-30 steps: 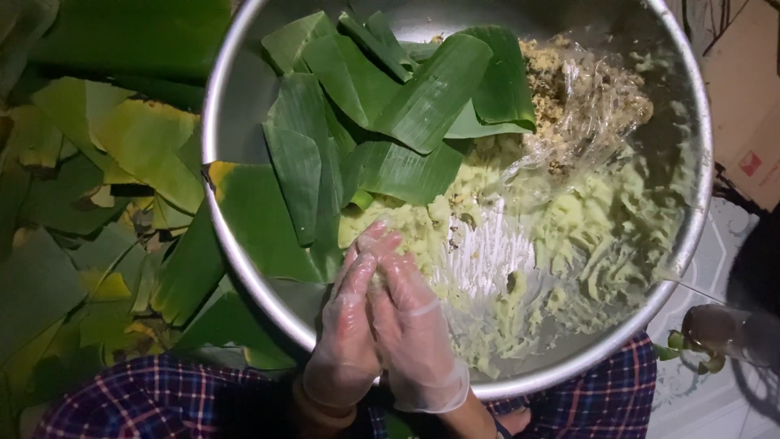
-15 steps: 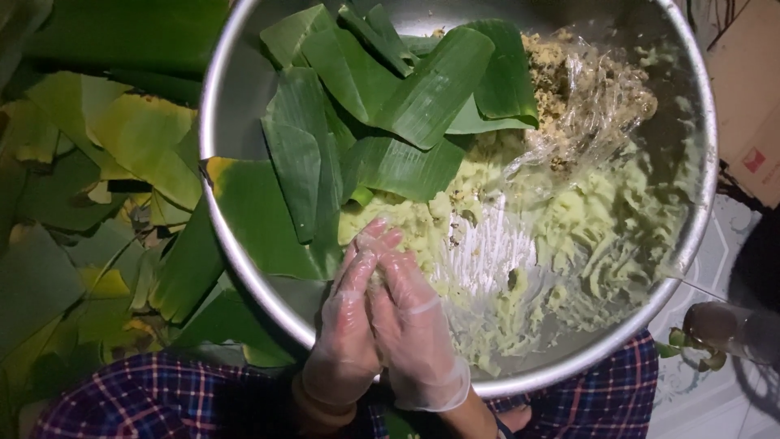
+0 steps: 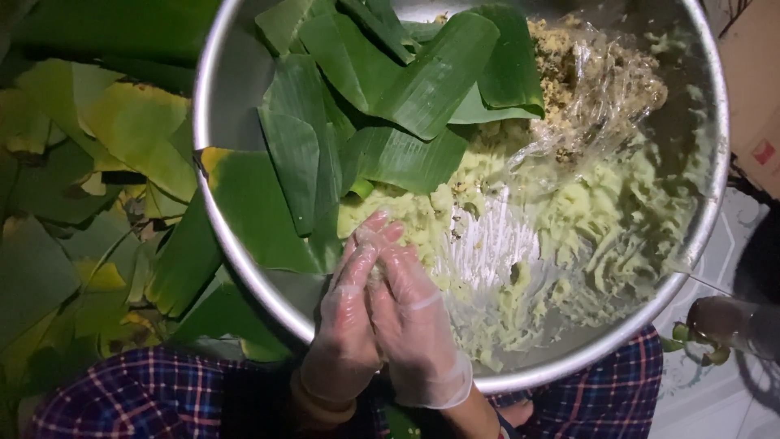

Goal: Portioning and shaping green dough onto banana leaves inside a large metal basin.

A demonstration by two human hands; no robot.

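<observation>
Gloved left hand (image 3: 348,325) and right hand (image 3: 414,325) cupped together around soft, sticky paste (image 3: 422,215); best handled by gentle palm pressure.

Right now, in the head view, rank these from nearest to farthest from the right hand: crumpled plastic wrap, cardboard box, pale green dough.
From the right hand:
1. Pale green dough, at its fingertips.
2. Crumpled plastic wrap, far side of the metal bowl.
3. Cardboard box, outside the bowl, right edge.

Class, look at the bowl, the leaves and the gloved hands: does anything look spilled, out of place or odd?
One leaf hangs over the bowl rim on the left, half in and half out. Crumpled clear film lies on the filling at the far side. The paste is smeared, but all inside the bowl; nothing looks spilled.
</observation>
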